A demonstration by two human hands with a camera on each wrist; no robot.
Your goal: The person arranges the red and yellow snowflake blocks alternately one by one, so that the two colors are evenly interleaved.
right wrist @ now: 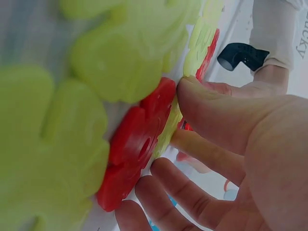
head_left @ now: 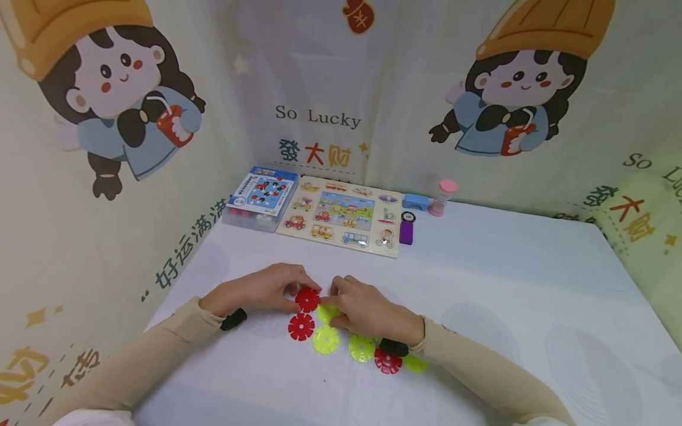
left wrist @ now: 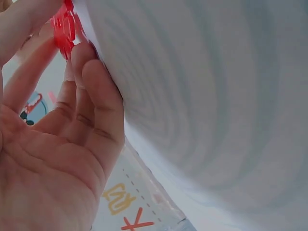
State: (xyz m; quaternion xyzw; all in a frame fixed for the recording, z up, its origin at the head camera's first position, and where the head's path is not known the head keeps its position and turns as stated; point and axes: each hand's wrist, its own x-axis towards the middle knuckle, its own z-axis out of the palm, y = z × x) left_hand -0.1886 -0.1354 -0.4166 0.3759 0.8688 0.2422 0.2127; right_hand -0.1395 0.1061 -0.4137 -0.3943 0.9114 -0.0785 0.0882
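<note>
My left hand (head_left: 266, 288) is at the left end of a group of flat, notched plastic snowflake discs on the table. Its thumb and index finger pinch the edges of a red snowflake disc (head_left: 307, 300), whose rim also shows in the left wrist view. Beside it, my right hand (head_left: 367, 306) has thumb and index finger around a yellow-green snowflake disc (head_left: 327, 313), partly covered by the fingers. Just below lie another red disc (head_left: 301, 327) and a yellow-green disc (head_left: 325, 339). In the right wrist view, a red disc (right wrist: 137, 147) lies beneath the right palm.
Under and below my right wrist lie a yellow-green disc (head_left: 362, 348), a red disc (head_left: 388, 361) and another yellow-green one (head_left: 415, 363). Toward the back stand a boxed set (head_left: 261, 198), a picture puzzle board (head_left: 341, 216), a blue block (head_left: 415, 202), a purple piece (head_left: 407, 232) and a pink sand timer (head_left: 442, 198).
</note>
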